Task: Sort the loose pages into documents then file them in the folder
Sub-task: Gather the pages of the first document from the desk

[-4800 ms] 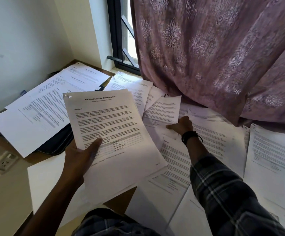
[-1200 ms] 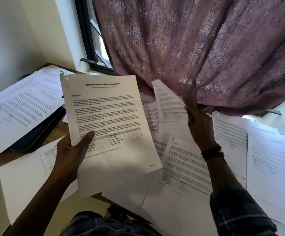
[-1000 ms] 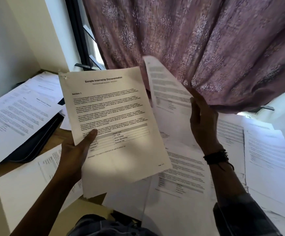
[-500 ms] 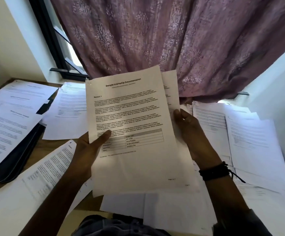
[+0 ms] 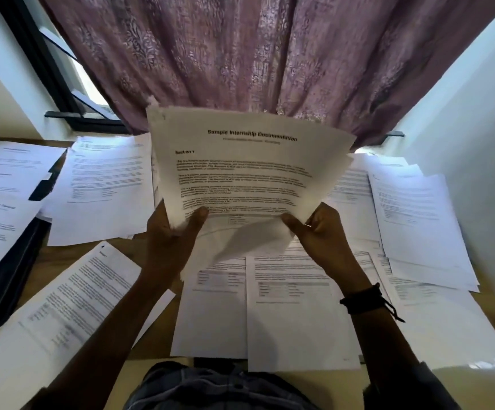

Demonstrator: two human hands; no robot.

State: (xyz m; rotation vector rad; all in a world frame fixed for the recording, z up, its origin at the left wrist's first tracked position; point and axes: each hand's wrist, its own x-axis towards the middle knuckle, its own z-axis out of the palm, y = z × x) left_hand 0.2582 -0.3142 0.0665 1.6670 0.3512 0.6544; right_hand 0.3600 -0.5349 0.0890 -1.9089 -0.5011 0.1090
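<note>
I hold a small stack of printed pages (image 5: 246,173), headed "Sample Internship Documentation", up over the desk. My left hand (image 5: 169,235) pinches its lower left part, thumb on top. My right hand (image 5: 320,232) pinches its lower right part. The pages bow upward and their lower edges splay apart. Loose pages lie under my hands (image 5: 287,306), to the left (image 5: 104,184), at the front left (image 5: 63,303) and on the right (image 5: 418,220). A dark folder (image 5: 6,276) lies at the left edge, partly under more pages (image 5: 0,190).
A purple patterned curtain (image 5: 240,54) hangs down to the desk right behind the held pages. A black window frame (image 5: 42,63) is at the back left. A white wall (image 5: 471,119) bounds the desk on the right. Bare wood (image 5: 63,253) shows between papers.
My right hand lifted a page from the pile by the curtain and brought it behind the stack in my left hand. Both hands now hold the stack, tilted flatter and bowed.
</note>
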